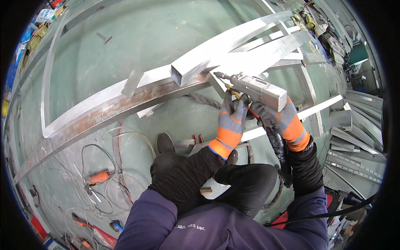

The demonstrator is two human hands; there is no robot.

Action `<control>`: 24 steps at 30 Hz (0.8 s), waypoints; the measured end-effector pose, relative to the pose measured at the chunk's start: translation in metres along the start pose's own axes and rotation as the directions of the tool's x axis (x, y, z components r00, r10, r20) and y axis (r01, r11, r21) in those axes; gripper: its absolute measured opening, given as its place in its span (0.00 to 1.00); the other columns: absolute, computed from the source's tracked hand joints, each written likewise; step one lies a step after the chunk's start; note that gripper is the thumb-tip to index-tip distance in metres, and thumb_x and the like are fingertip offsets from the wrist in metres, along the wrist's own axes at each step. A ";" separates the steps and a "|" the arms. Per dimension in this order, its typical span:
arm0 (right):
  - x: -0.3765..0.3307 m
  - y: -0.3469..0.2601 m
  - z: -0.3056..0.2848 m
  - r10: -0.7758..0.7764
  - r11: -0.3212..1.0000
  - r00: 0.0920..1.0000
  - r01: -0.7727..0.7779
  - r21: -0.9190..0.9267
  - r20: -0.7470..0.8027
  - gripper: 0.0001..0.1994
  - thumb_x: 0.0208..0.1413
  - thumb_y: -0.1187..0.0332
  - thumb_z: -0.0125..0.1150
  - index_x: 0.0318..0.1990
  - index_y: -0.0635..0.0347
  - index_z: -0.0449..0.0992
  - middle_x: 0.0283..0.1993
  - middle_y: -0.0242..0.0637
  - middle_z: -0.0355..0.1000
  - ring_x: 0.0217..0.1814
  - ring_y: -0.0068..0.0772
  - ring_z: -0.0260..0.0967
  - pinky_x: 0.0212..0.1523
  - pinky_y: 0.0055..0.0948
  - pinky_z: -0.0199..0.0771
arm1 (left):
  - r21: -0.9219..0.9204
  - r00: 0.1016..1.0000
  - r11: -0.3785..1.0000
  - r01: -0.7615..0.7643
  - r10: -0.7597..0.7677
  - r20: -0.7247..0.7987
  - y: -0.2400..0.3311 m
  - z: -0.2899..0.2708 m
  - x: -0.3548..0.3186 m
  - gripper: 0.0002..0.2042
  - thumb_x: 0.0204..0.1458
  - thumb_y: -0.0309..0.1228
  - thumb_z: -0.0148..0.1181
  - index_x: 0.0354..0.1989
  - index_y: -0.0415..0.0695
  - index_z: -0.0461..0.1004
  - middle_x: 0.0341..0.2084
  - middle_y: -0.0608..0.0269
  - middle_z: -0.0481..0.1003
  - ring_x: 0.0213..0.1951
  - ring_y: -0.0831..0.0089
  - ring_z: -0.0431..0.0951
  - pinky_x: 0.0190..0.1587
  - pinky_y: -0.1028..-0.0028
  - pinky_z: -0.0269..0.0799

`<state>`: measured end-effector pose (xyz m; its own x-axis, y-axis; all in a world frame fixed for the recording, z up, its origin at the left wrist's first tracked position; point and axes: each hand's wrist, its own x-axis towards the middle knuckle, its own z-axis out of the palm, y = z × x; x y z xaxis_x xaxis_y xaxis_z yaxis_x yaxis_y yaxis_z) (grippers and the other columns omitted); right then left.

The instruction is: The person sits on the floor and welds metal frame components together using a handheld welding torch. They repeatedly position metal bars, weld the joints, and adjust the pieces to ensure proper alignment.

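Observation:
Grey-and-orange work gloves cover both hands. My right hand [280, 120] is closed around the handle of a silver, box-bodied handheld welding gun [266, 91], just under its rear end. The dark tip of the gun points up and left over the ends of bright metal tubes [246, 68]. At its front, my left hand [231, 118] has its fingers closed on a thin brass-coloured nozzle [233, 92] below the tip. A black sleeved cable [277, 148] hangs from beneath the right hand. The exact finger grip is partly hidden.
A rusty steel beam [121, 104] carries the tubes across the front. An orange tool [98, 178] and looped hoses lie on the green floor at the left. Metal profiles [358, 125] are stacked at the right. A hammer [105, 38] lies at the far left.

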<state>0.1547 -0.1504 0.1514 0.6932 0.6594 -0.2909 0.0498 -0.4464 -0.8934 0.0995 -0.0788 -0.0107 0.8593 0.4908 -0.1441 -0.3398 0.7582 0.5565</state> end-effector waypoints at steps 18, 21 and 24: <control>0.008 0.006 0.006 -0.055 0.995 0.998 0.057 -0.083 0.023 0.22 0.59 0.74 0.64 0.61 0.65 0.69 0.42 0.34 0.77 0.35 0.16 0.69 0.30 0.18 0.71 | 0.064 1.000 0.998 -0.012 0.013 -0.020 0.001 -0.004 0.005 0.22 0.64 0.32 0.55 0.63 0.35 0.60 0.38 0.62 0.76 0.37 0.80 0.74 0.37 0.79 0.74; 0.006 0.004 0.008 -0.033 0.999 0.999 0.033 -0.033 0.019 0.22 0.59 0.74 0.64 0.60 0.65 0.69 0.42 0.34 0.77 0.35 0.15 0.69 0.31 0.18 0.72 | 0.073 1.000 0.997 -0.008 0.009 -0.019 0.002 -0.004 0.003 0.24 0.64 0.33 0.55 0.64 0.35 0.59 0.38 0.62 0.76 0.37 0.80 0.74 0.37 0.79 0.73; 0.008 0.011 0.006 -0.077 0.997 0.997 0.078 -0.004 0.025 0.22 0.58 0.75 0.63 0.60 0.65 0.70 0.42 0.34 0.77 0.35 0.15 0.70 0.31 0.18 0.73 | 0.091 1.000 0.996 0.001 0.001 -0.018 0.004 -0.002 0.002 0.24 0.64 0.33 0.55 0.64 0.34 0.59 0.38 0.63 0.76 0.37 0.81 0.74 0.37 0.79 0.73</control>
<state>0.1559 -0.1465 0.1373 0.6693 0.7068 -0.2291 0.1063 -0.3963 -0.9119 0.0989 -0.0735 -0.0106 0.8520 0.4990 -0.1586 -0.3025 0.7163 0.6289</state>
